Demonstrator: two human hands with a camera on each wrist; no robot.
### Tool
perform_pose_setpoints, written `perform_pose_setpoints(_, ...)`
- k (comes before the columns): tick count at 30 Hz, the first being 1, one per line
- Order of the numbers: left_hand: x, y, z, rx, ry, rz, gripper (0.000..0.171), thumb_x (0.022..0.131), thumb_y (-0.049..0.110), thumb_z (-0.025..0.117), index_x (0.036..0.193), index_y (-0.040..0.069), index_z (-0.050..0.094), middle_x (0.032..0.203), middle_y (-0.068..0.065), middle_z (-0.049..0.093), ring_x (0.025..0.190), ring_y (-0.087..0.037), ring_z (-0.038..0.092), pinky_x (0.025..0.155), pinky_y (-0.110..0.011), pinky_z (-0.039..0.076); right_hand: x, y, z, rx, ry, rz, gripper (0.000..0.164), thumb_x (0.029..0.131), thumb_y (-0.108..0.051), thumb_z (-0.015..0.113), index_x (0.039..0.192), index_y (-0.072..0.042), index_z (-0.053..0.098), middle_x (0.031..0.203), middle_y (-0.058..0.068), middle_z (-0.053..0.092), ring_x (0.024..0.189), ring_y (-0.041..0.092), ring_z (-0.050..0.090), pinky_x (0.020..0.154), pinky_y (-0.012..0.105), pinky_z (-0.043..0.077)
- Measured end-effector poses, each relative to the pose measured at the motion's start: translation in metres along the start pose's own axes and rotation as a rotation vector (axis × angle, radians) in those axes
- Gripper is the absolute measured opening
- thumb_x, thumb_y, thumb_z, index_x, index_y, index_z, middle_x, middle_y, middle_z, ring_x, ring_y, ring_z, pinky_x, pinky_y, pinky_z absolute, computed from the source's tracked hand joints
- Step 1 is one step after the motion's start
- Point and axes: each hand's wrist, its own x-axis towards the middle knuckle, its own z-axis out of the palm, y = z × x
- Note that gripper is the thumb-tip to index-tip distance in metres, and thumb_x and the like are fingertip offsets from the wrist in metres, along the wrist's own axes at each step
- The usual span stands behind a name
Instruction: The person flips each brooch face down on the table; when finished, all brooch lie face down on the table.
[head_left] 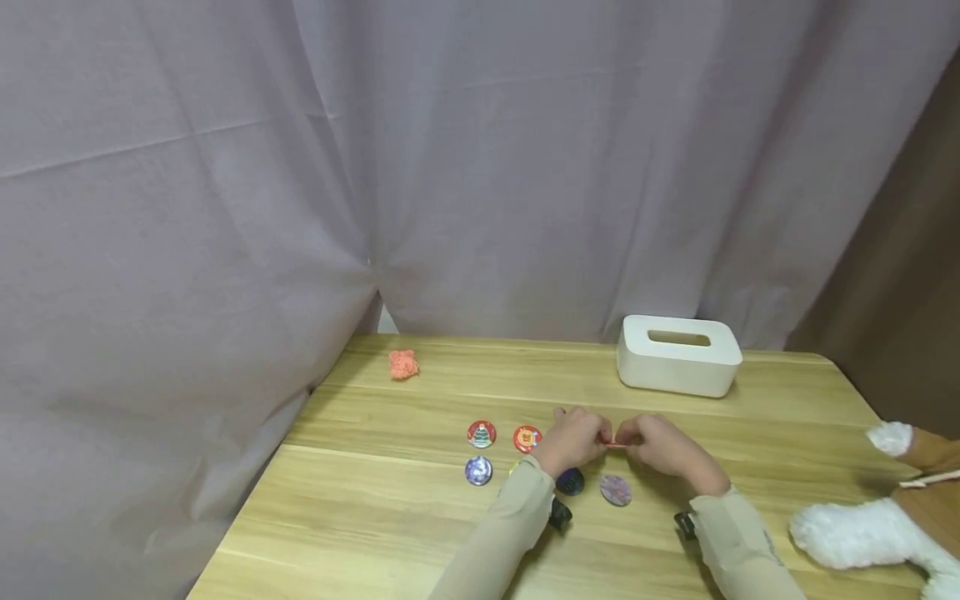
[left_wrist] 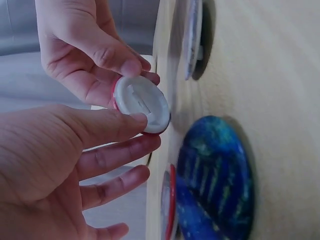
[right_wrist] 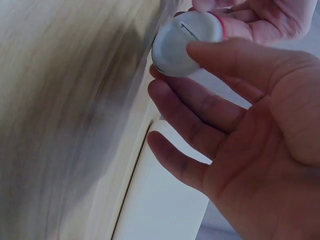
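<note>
Between both hands, raised off the table, is a round pin-back badge (left_wrist: 156, 107) with a white back and red rim. My left hand (head_left: 573, 439) pinches one edge between thumb and fingers, its other fingers spread. Opposite, my right hand (head_left: 663, 450) pinches the badge too, thumb on the white back. The back and its pin (right_wrist: 190, 31) face the wrist cameras, so its front is hidden. Below the hands lie a dark blue badge (head_left: 571, 482) and a purple-pink badge (head_left: 616, 490). The left arm partly covers a yellow badge.
Left of the hands lie a Christmas-tree badge (head_left: 482, 433), a red-and-orange badge (head_left: 527, 438) and a bluish-purple badge (head_left: 478, 470). A white tissue box (head_left: 678, 371) stands at the back right, a coral crocheted piece (head_left: 403, 365) at the back left. A plush toy (head_left: 847, 533) occupies the right edge.
</note>
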Motion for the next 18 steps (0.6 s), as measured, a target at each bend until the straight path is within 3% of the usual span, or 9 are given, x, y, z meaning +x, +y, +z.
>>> perform_pose_setpoints(6,0.001,-0.001,-0.001,0.011,0.019,0.000,0.011,0.086,0.018,0.079,0.080,0.025,0.073,0.066,0.020,0.057,0.068,0.000,0.049,0.083,-0.036,0.034,0.002,0.000,0.000,-0.041,0.042,0.007,0.016,0.084,0.008,0.067,0.087,-0.007,0.074,0.085,0.002,0.073,0.082,0.024,0.066,0.077,0.048,0.052)
perform_pose_setpoints(18,0.003,0.004,-0.010,0.002,0.007,-0.046,0.011,0.080,0.019,0.081,0.079,0.023,0.071,0.065,0.020,0.055,0.068,-0.002,0.050,0.087,-0.037,0.040,0.003,0.003,0.002,0.031,0.024,0.029,0.021,0.077,0.012,0.066,0.084,-0.007,0.071,0.077,-0.003,0.069,0.072,0.012,0.054,0.068,0.034,0.046)
